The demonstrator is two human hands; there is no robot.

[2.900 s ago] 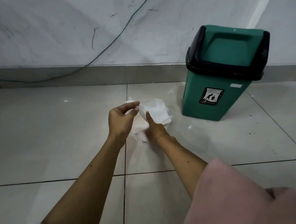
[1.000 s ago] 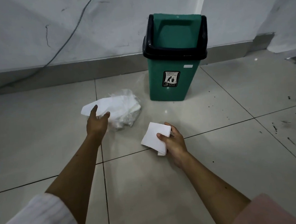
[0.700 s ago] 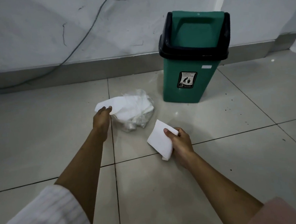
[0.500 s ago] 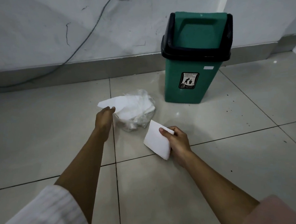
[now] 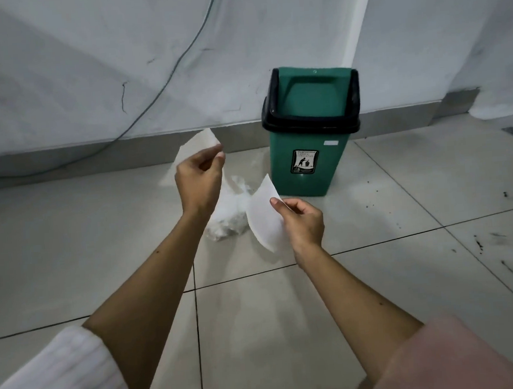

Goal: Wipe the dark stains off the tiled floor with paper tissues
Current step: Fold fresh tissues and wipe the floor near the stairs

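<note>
My left hand [image 5: 199, 180] is raised above the floor and pinches a white paper tissue [image 5: 194, 147] between thumb and fingers. My right hand [image 5: 302, 221] pinches a second folded white tissue [image 5: 263, 218], held just above the floor. Between and behind my hands lies a clear plastic pack of tissues [image 5: 231, 217] on the tile, partly hidden by my left hand. Dark stains [image 5: 501, 238] speckle the tiles at the far right, well away from both hands.
A green bin with a black rim [image 5: 309, 139] stands against the wall, just right of the tissue pack. A thin cable [image 5: 157, 92] runs down the white wall to the skirting. Small dark specks [image 5: 371, 198] lie right of the bin.
My left hand has lifted a tissue up out of the pack and risen toward the wall. My right hand keeps its tissue and has shifted slightly up.
</note>
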